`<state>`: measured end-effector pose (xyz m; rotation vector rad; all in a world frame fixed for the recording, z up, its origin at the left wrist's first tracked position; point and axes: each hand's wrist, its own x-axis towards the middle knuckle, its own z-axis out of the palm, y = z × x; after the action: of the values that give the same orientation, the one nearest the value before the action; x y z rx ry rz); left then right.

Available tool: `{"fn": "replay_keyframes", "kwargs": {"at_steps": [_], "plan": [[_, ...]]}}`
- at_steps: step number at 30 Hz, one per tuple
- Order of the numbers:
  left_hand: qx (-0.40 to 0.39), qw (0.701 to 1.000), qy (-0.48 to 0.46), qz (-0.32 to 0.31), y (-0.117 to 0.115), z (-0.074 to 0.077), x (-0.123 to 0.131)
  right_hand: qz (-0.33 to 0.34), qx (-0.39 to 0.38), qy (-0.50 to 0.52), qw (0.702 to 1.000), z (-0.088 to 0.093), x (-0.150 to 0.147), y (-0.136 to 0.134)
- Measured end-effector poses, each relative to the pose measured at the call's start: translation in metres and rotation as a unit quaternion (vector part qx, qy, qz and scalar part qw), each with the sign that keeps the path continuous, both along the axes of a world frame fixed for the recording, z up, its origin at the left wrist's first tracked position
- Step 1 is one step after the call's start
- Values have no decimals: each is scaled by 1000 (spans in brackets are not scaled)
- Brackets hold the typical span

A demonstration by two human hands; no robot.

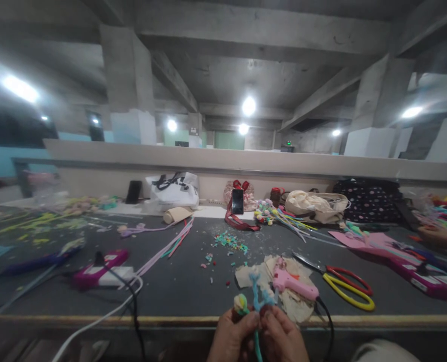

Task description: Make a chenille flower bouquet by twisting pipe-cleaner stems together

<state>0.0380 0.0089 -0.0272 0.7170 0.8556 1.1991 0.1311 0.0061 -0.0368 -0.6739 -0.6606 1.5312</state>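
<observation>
My left hand (231, 336) and my right hand (284, 336) meet at the table's front edge, fingertips pinched close together. A small pale-yellow and green fuzzy bud (241, 303) rises from my left fingers. Between the two hands stands a branched light-blue pipe cleaner (256, 291), with my right fingertips closed on its lower right part. A teal stem (258, 346) hangs down between the hands; which fingers hold it is partly hidden. Just beyond lies a pink glue gun (294, 284) on crumpled, glue-stained paper (302, 312).
Scissors (346, 289) with red and yellow handles lie right of the glue gun. Colourful clippings (231, 243) are scattered mid-table. Pipe cleaners (166, 246) and a magenta-and-white power strip (102, 271) lie left, with cables over the edge. A phone (237, 201) stands behind. Another person's hand (440, 236) is far right.
</observation>
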Motion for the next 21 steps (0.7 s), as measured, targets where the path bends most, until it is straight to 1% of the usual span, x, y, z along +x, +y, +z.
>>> {"fn": "replay_keyframes", "kwargs": {"at_steps": [2, 5, 8, 10, 13, 15, 18, 21], "plan": [[3, 1000, 7, 0, -1, 6, -6, -12, -3, -7, 1000, -2, -1, 2], [12, 1000, -9, 0, -4, 17, -9, -17, 4, -60, 998, -1, 1, 4], [47, 997, -58, -16, -8, 26, -7, -14, 55, -113, 992, 9, 3, 4], [79, 994, -70, -29, -9, 27, -5, -29, 82, -121, 989, 17, 4, 4], [84, 994, -66, -19, -5, 17, -3, -59, 76, -124, 988, 23, 6, 5], [78, 995, -58, -5, -1, 6, -4, -66, 65, -135, 987, 21, 6, 6], [75, 996, -55, -7, 5, -9, -4, -81, 57, -152, 983, 17, 7, 7], [70, 997, -41, -10, 9, -15, -3, -95, 51, -158, 982, 16, 6, 6]]}}
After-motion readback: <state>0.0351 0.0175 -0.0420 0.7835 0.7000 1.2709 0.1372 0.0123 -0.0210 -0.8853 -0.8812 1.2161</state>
